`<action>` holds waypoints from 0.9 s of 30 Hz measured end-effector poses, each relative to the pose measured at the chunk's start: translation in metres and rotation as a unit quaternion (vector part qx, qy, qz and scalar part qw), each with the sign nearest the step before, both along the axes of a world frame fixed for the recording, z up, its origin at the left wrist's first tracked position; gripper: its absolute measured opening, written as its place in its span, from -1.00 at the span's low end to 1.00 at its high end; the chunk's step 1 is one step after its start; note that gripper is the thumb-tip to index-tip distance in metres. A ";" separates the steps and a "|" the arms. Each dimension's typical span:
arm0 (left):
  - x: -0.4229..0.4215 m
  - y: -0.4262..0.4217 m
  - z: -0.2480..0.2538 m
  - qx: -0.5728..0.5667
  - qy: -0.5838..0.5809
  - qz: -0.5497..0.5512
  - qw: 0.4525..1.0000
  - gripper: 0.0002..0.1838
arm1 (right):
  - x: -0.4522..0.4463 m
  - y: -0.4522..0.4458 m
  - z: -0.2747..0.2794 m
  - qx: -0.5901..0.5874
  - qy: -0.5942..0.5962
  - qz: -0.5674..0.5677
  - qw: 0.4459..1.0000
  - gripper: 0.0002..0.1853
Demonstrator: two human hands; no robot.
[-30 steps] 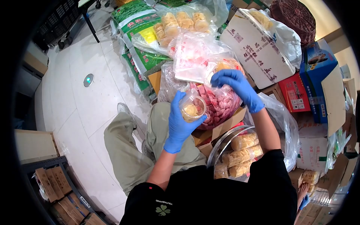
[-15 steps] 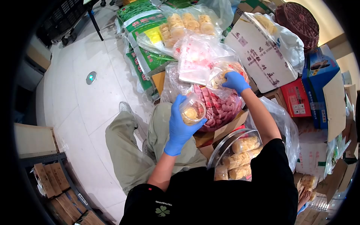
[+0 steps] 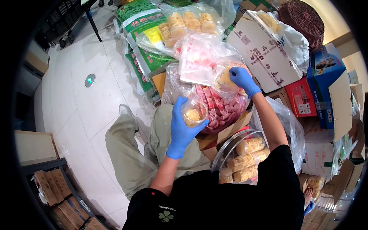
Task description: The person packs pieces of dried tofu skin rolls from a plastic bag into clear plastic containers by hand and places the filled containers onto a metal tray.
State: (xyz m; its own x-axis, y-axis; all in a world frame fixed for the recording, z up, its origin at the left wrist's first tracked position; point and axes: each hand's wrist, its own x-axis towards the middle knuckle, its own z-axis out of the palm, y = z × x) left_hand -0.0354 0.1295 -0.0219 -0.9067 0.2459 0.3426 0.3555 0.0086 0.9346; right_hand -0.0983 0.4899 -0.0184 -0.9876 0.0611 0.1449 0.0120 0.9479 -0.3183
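My left hand (image 3: 184, 128), in a blue glove, is wrapped round a clear plastic cup (image 3: 194, 113) with pale yellow pieces inside. To its right, my right hand (image 3: 243, 79), also gloved in blue, is at a clear bag of yellow pieces (image 3: 225, 81); its fingers are closed, and what they hold is hidden. Below that bag lies a large bag of red-wrapped pieces (image 3: 221, 109) in a cardboard box. A round metal-rimmed tray (image 3: 217, 156) near my body holds several filled packs (image 3: 242, 162).
Green sacks (image 3: 147, 42) and bagged cups (image 3: 189, 23) lie ahead. A white printed box (image 3: 264, 51), a blue box (image 3: 325, 82) and a red box (image 3: 300, 97) stand to the right. Another person's hand (image 3: 308, 194) shows at lower right. Dark crates hold cartons (image 3: 53, 186) at lower left.
My right hand has moved from above the red-wrapped pieces to the bag of yellow pieces, and its fingers have closed. My left hand keeps hold of the cup.
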 end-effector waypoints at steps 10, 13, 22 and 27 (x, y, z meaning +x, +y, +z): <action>-0.017 0.020 -0.002 -0.030 0.004 -0.043 0.999 0.15 | 0.020 -0.026 0.034 -0.400 -0.090 -0.080 0.908 -0.83; -0.023 0.029 -0.005 -0.034 0.016 -0.049 0.998 0.14 | 0.034 -0.048 0.060 -0.485 -0.145 -0.065 0.860 -0.83; -0.014 0.033 0.002 -0.023 0.034 -0.026 0.999 0.18 | 0.068 -0.143 0.102 -0.568 -0.174 0.000 0.804 -0.79; -0.005 0.014 0.022 0.007 0.009 -0.002 1.000 0.17 | 0.077 -0.169 0.107 -0.325 -0.037 0.127 0.937 -0.80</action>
